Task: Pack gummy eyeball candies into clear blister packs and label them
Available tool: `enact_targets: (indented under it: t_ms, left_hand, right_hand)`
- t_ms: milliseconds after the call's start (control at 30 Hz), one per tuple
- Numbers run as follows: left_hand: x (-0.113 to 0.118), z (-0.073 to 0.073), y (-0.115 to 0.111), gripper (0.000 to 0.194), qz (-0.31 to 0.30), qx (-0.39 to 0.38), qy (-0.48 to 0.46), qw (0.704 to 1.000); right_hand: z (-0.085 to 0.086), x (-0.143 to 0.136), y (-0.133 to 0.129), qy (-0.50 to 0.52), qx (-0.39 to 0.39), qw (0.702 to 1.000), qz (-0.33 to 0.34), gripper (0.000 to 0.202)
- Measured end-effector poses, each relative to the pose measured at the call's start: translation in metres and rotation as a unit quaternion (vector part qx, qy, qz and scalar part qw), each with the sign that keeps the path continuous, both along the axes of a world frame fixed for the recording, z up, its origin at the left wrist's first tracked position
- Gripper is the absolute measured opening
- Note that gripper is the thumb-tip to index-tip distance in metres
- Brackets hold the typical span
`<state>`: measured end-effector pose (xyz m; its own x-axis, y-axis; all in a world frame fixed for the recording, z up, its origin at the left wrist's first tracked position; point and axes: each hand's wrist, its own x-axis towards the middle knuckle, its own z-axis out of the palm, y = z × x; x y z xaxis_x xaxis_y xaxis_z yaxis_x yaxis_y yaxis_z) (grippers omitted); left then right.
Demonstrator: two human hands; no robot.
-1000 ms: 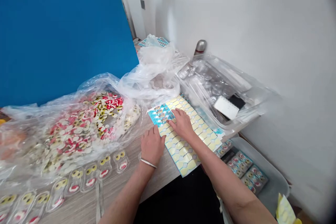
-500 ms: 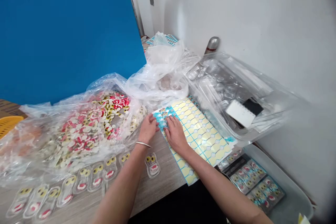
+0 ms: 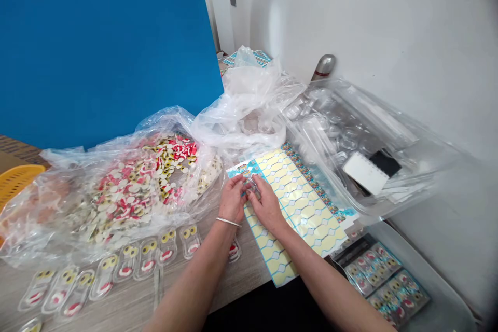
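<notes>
My left hand [image 3: 232, 201], with a thin bangle at the wrist, is closed with its fingertips at the top left of a sticker sheet [image 3: 290, 202]. Beside it my right hand [image 3: 267, 207] is closed too, its thumb and fingers almost meeting the left ones. A small piece shows between the fingertips, too hidden to name. The sheet is pale yellow with blue lines, and its blue printed corner lies just behind the hands. Under my left forearm, a clear plastic shell [image 3: 234, 250] with a red-and-white mouth piece is partly covered.
A row of clear shells [image 3: 148, 259] with eye and mouth pieces lies at the front left. Behind it spreads a plastic bag [image 3: 128, 181] of loose pieces. A bag of clear plastic parts [image 3: 330, 129] stands right, above a grey tub [image 3: 439, 275] holding filled packs. An orange basket [image 3: 19, 181] is far left.
My hands have come together from resting apart on the sheet's blue corner, and the fingers are now pinched. My left forearm now covers more of the nearby shell. The view has shifted slightly.
</notes>
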<state>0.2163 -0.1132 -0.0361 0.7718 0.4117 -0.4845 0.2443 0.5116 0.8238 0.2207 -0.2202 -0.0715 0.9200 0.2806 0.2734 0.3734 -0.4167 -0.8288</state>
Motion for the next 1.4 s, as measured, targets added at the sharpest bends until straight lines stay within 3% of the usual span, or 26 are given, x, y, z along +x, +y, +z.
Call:
enact_targets:
  t_ms: [167, 267, 333, 367, 400, 467, 500, 533, 600, 700, 867, 933, 1100, 1167, 1233, 1300, 1400]
  left_hand:
    - [0.005, 0.007, 0.000, 0.017, -0.042, 0.003, -0.025, 0.999]
    - [0.001, 0.015, 0.010, 0.018, -0.053, 0.060, -0.029, 0.996]
    - [-0.008, 0.020, 0.020, 0.019, -0.067, 0.165, -0.021, 0.984]
    - [-0.014, 0.022, 0.026, 0.020, -0.087, 0.265, -0.006, 0.960]
    - [-0.020, 0.023, 0.030, 0.021, -0.117, 0.385, 0.018, 0.915]
    - [-0.030, 0.023, 0.038, 0.025, -0.187, 0.611, 0.078, 0.766]
    - [-0.033, 0.022, 0.040, 0.031, -0.212, 0.683, 0.103, 0.691]
    - [-0.035, 0.019, 0.042, 0.038, -0.228, 0.723, 0.119, 0.642]
    - [-0.033, 0.014, 0.044, 0.056, -0.244, 0.756, 0.124, 0.595]
    - [-0.024, 0.008, 0.045, 0.067, -0.256, 0.754, 0.109, 0.595]
    - [-0.013, -0.005, 0.038, 0.071, -0.269, 0.697, -0.004, 0.664]
    - [-0.014, -0.011, 0.034, 0.076, -0.277, 0.683, -0.050, 0.674]
    - [-0.021, -0.018, 0.031, 0.067, -0.282, 0.726, -0.019, 0.627]
    - [-0.020, -0.016, 0.034, 0.071, -0.268, 0.744, 0.039, 0.610]
    - [-0.017, -0.013, 0.036, 0.076, -0.278, 0.743, 0.082, 0.604]
    - [-0.014, -0.007, 0.036, 0.077, -0.300, 0.732, 0.098, 0.604]
    - [-0.011, 0.001, 0.033, 0.072, -0.322, 0.708, 0.084, 0.623]
  right_hand:
    - [0.002, 0.005, -0.008, 0.104, 0.108, 0.989, 0.016, 0.054]
    - [0.010, 0.014, -0.013, 0.267, 0.274, 0.924, -0.007, 0.044]
    - [0.017, 0.022, -0.016, 0.344, 0.367, 0.864, -0.008, 0.037]
    - [0.021, 0.025, -0.017, 0.365, 0.395, 0.843, -0.006, 0.036]
    - [0.025, 0.029, -0.018, 0.379, 0.412, 0.829, -0.001, 0.037]
    - [0.030, 0.034, -0.018, 0.393, 0.429, 0.814, 0.009, 0.039]
    - [0.032, 0.036, -0.018, 0.394, 0.432, 0.811, 0.012, 0.040]
    - [0.032, 0.038, -0.018, 0.393, 0.433, 0.811, 0.012, 0.040]
    - [0.032, 0.040, -0.017, 0.388, 0.434, 0.813, 0.003, 0.041]
    - [0.035, 0.046, -0.016, 0.389, 0.424, 0.817, -0.023, 0.040]
    - [0.051, 0.083, -0.009, 0.364, 0.392, 0.843, -0.054, 0.035]
    - [0.060, 0.100, 0.000, 0.332, 0.380, 0.861, -0.070, 0.034]
    - [0.090, 0.107, 0.009, 0.228, 0.293, 0.927, -0.055, 0.027]
    - [0.105, 0.096, -0.005, 0.121, 0.222, 0.967, -0.043, 0.028]
    - [0.124, 0.083, -0.032, -0.016, 0.135, 0.987, -0.087, 0.033]
    - [0.144, 0.074, -0.067, -0.126, 0.030, 0.973, -0.192, 0.039]
    - [0.165, 0.068, -0.108, -0.200, -0.131, 0.912, -0.333, 0.046]
